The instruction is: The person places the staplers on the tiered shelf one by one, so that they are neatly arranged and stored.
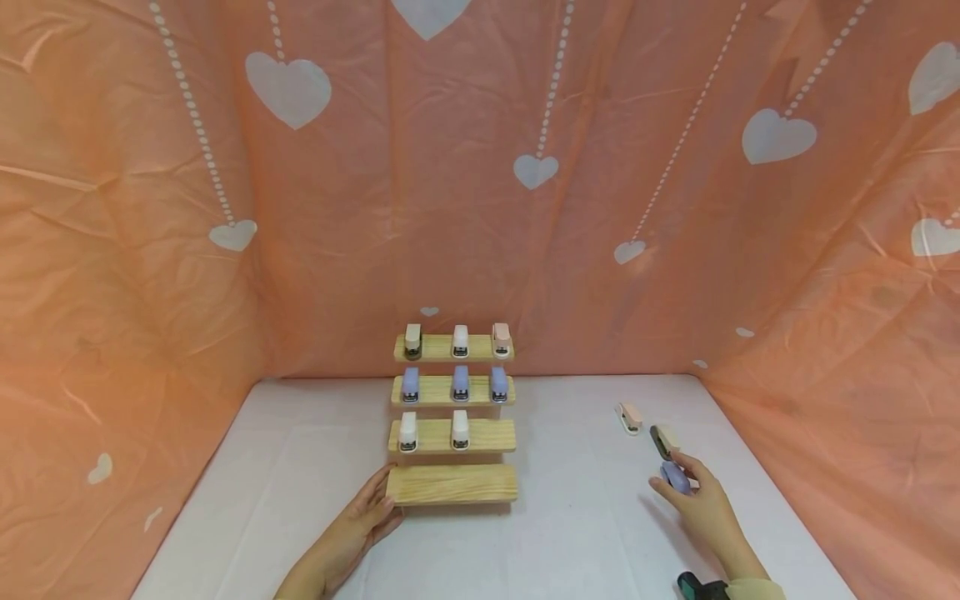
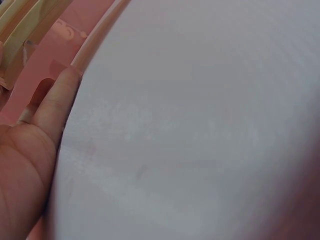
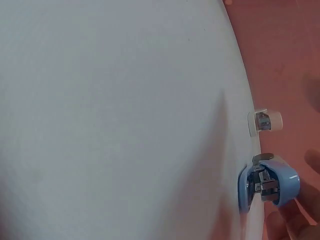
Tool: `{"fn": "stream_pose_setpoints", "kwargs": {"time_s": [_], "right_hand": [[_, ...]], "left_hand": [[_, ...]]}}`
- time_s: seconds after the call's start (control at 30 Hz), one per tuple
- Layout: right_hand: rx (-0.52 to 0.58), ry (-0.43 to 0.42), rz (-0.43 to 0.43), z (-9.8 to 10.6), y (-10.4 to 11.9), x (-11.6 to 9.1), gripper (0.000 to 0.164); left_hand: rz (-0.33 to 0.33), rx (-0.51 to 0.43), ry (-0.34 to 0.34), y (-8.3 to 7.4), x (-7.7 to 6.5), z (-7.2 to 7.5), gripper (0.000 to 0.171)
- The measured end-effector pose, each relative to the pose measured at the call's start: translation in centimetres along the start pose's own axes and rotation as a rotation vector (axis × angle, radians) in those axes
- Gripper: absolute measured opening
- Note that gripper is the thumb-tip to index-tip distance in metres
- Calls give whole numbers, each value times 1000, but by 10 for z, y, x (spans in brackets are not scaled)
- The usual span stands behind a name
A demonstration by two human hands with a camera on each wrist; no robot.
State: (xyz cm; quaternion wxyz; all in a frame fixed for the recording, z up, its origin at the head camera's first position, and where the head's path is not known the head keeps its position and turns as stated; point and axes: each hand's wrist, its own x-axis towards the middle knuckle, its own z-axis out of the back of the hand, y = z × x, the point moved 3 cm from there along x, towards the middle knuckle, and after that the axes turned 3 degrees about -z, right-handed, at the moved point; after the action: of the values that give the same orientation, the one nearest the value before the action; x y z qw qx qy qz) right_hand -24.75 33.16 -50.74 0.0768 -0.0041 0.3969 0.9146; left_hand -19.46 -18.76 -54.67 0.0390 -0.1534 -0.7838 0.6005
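My right hand (image 1: 705, 504) pinches a small purple stapler (image 1: 676, 478) at the table's right side; it appears blue in the right wrist view, jaw side facing the camera. Just behind it lie a dark-based cream stapler (image 1: 664, 442) and a pink-topped stapler (image 1: 630, 418). My left hand (image 1: 363, 517) grips the left end of the lowest tier (image 1: 452, 485) of a stepped wooden display rack, which bears nothing. Two white staplers (image 1: 408, 432) stand on the tier above, at its left and middle. Higher up sit three purple staplers (image 1: 461, 383), then a row of cream, white and pink ones (image 1: 501, 341).
A white cloth covers the table (image 1: 577, 533). Orange curtains (image 1: 480, 250) with white hearts enclose the back and both sides. By the right wrist is a dark strap or device (image 1: 701, 587) at the front edge of the view.
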Motion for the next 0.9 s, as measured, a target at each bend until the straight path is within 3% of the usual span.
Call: {"fn": "stream_pose_setpoints", "kwargs": {"time_s": [0.23, 0.43, 0.9], "right_hand": [[11, 45, -56, -1, -7, 0, 86], [-41, 66, -32, -2, -13, 3, 86], [-39, 27, 4, 1, -20, 7, 62]], "left_hand": [[-1, 6, 7, 0, 0, 0, 72], [2, 13, 14, -1, -1, 0, 71], [-2, 19, 26, -3, -3, -2, 72]]}}
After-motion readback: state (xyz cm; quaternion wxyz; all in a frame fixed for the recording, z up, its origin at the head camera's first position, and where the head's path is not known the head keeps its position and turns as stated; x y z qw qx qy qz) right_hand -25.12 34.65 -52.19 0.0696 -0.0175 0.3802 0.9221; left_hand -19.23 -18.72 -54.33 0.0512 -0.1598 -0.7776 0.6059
